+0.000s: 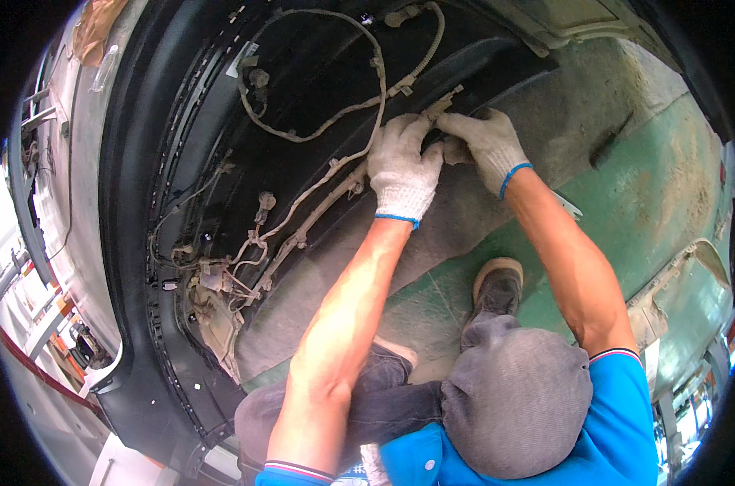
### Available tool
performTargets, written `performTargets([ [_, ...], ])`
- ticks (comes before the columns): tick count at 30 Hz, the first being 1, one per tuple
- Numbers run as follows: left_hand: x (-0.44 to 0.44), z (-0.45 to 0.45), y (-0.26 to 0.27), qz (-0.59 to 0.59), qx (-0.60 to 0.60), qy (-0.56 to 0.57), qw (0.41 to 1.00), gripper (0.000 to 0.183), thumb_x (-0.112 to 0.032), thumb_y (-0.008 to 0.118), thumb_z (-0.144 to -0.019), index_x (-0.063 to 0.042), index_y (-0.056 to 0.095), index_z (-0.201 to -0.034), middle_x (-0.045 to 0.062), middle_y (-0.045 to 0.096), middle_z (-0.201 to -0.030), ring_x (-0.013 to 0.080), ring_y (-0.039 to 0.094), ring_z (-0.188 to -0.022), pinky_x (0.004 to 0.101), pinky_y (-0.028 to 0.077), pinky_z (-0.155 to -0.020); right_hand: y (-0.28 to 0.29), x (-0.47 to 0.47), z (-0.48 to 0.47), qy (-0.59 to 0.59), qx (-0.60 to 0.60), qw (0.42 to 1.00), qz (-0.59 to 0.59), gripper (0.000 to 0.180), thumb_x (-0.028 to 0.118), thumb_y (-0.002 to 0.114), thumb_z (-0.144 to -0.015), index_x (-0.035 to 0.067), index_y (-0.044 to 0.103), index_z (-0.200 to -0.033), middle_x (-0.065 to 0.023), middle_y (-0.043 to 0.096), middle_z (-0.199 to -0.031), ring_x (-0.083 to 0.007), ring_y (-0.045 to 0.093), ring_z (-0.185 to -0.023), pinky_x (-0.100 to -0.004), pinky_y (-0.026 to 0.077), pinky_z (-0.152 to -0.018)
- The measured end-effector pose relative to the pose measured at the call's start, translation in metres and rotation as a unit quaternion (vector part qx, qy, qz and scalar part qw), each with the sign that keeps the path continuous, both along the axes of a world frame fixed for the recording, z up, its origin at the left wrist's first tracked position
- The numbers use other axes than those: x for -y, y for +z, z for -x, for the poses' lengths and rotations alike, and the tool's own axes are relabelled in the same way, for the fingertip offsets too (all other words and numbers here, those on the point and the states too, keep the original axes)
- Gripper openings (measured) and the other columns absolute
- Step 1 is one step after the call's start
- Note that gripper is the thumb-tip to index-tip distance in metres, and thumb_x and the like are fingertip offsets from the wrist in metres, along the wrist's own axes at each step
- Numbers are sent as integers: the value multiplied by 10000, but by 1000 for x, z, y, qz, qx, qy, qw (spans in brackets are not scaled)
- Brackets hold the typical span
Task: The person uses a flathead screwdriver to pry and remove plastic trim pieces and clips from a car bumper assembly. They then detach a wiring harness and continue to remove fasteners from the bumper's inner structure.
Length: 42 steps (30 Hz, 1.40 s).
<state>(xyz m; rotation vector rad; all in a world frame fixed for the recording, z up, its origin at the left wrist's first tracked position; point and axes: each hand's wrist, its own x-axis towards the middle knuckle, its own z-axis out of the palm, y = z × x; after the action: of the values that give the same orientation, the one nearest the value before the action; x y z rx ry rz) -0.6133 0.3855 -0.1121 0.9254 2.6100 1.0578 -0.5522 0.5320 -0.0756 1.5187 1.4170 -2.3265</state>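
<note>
My left hand (405,164), in a white knit glove with a blue cuff, bends its fingers at a dirty light-coloured strip (343,189) on the inner side of a large black plastic car bumper cover (306,54). Close at its right, my right hand (487,143), gloved alike, pinches at a dusty connector end of the strip (441,107) with thumb and forefinger. What lies between the fingers is partly hidden. A dusty wiring harness (380,67) loops over the cover above my left hand. A round sensor (266,201) hangs from it at lower left.
A dusty grey sheet (525,115) lies under the cover on the green floor (665,182). A clipped, dusty trim part (650,316) is at the right. Brown paper (97,27) and a clear plastic bottle (105,70) are at upper left. My shoe (498,285) stands below my hands.
</note>
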Motion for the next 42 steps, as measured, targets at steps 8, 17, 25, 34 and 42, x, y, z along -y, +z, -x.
performTargets([
  [8, 0, 1, 4, 25, -7, -3, 1000, 371, -211, 799, -834, -24, 754, -1152, 166, 706, -1236, 378, 654, -1152, 457, 541, -1007, -2, -15, -30, 42, -27, 999, 3, 313, 222, 823, -889, -9, 717, -1073, -112, 740, -886, -251, 708, -727, -371, 595, -678],
  [17, -9, 2, 17, 17, 0, 6, 1000, 286, -184, 717, -901, -19, 766, -1130, 190, 727, -1204, 381, 689, -1116, 445, 539, -1005, 7, -34, -145, 416, 254, 657, -575, 401, 259, 747, -893, 121, 677, -1263, -124, 658, -1173, -326, 648, -1132, -448, 557, -947],
  [25, 4, 4, 15, 67, 5, -31, 997, 465, -206, 802, -813, -33, 716, -1235, 176, 667, -1313, 387, 620, -1220, 446, 526, -1057, -9, -40, -153, 451, 148, 652, -592, 228, 234, 705, -917, 103, 674, -1101, -143, 678, -1055, -354, 660, -1051, -480, 538, -866],
  [34, -2, 1, 11, 42, -23, -26, 999, 434, -113, 793, -770, -43, 705, -1190, 173, 680, -1240, 400, 639, -1146, 470, 537, -1002, 20, -20, -88, 344, -1, 876, -338, 342, 349, 586, -1029, 34, 621, -1155, -279, 693, -901, -486, 685, -906, -558, 520, -783],
  [42, -5, -1, 9, 44, -21, -8, 999, 418, -84, 796, -751, -69, 703, -1157, 140, 687, -1226, 392, 635, -1135, 495, 534, -981, 19, -20, -64, 425, 54, 846, -316, 404, 403, 602, -1012, 10, 633, -1101, -308, 692, -901, -511, 676, -920, -591, 510, -804],
])
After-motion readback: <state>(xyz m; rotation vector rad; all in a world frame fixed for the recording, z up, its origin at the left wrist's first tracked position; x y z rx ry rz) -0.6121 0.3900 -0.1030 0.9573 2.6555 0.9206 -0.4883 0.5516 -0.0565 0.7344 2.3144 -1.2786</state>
